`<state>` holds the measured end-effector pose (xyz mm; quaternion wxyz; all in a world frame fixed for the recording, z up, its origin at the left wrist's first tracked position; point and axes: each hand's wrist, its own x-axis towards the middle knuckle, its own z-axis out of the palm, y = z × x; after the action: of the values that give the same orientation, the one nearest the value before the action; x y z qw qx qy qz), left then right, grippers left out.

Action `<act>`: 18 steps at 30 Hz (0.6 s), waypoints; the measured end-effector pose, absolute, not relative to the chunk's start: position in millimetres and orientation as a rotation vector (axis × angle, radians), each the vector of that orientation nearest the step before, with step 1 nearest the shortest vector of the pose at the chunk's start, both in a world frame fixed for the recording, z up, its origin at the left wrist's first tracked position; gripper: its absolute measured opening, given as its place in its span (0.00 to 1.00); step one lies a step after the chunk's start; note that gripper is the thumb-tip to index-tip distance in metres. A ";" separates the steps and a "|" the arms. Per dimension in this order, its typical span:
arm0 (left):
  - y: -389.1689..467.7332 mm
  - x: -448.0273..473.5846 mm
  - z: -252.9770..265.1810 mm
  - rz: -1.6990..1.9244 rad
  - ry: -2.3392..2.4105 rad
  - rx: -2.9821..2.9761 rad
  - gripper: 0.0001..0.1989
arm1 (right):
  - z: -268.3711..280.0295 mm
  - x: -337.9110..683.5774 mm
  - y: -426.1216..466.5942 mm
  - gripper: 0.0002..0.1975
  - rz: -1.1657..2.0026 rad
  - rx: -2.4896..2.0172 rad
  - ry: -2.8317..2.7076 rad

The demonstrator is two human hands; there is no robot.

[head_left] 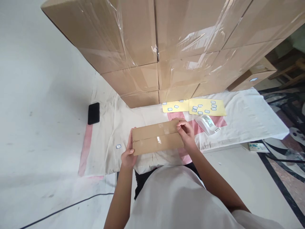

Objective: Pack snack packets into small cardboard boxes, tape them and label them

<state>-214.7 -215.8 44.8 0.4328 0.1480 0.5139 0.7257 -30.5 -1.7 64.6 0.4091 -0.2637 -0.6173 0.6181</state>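
A closed brown cardboard box [154, 144] is held over the cloth-covered table, its center seam facing up. Pieces of clear tape show on its top. My left hand [129, 154] grips the box's left end, with the thumb on the near corner. At the right end is my right hand [185, 133], its thumb and forefinger pinched together near the upper right corner while other fingers reach behind the box. Whether something thin lies in that pinch I cannot tell. A white tape dispenser [207, 125] lies to the right of my right hand.
Stacked large cartons [140, 79] under clear wrap stand behind. Yellow sheets [219, 111] with small labels lie before them. A black phone [93, 113] and a loose label [118, 146] are on the left. Another carton [252, 76] stands at the right end.
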 end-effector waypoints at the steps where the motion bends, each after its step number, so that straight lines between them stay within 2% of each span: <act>1: -215.7 -215.2 46.8 1.816 1.298 0.397 0.43 | 64.3 -30.0 -1.9 0.04 1.580 -0.674 -1.538; 4: -212.9 -215.6 58.4 1.866 1.551 0.541 0.34 | 62.5 -28.2 -1.6 0.14 1.639 -0.702 -1.493; 7: -205.9 -215.1 76.9 2.062 1.964 0.667 0.16 | 62.5 -26.6 -1.3 0.16 1.657 -0.699 -1.519; 8: -203.0 -214.3 83.8 2.145 2.049 0.679 0.16 | 63.0 -26.2 -1.3 0.16 1.659 -0.690 -1.529; 10: -196.6 -209.9 97.6 2.289 2.103 0.682 0.23 | 64.4 -25.5 -1.7 0.15 1.662 -0.682 -1.537; 13: -187.7 -192.2 113.6 2.325 2.109 0.837 0.26 | 65.8 -25.2 -2.3 0.15 1.688 -0.670 -1.498; 16: -180.5 -162.3 116.9 2.156 2.042 1.147 0.23 | 65.8 -25.4 -2.1 0.14 1.702 -0.634 -1.461; 18: -175.9 -140.6 112.9 1.928 1.999 1.324 0.15 | 65.5 -25.2 -1.7 0.15 1.689 -0.629 -1.459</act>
<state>-140.6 -175.9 112.9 0.0321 0.4301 0.6494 0.6263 -25.2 -1.7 65.5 0.3999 -0.2488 -0.5766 0.6676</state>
